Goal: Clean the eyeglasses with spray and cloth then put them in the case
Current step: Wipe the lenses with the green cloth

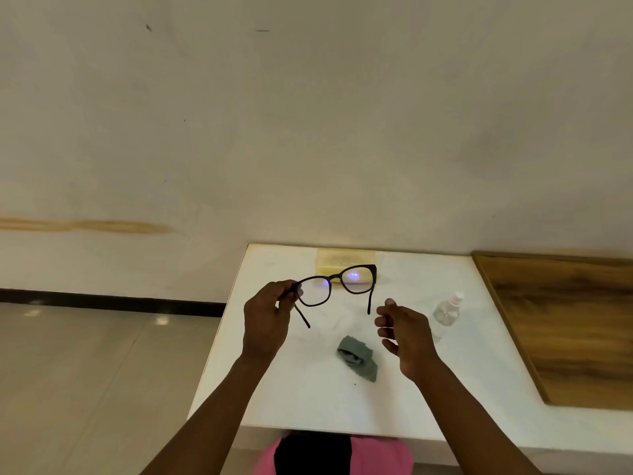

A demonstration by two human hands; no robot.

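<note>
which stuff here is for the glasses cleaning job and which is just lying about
For the job:
- eyeglasses, held in the left hand
- spray bottle
- grey cloth
- yellowish case at the back of the table

Just there:
- wooden board on the right
- right hand, open and empty

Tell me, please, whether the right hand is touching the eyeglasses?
Apart. The head view shows the right hand open, with bare table visible between its fingers and the eyeglasses.
</note>
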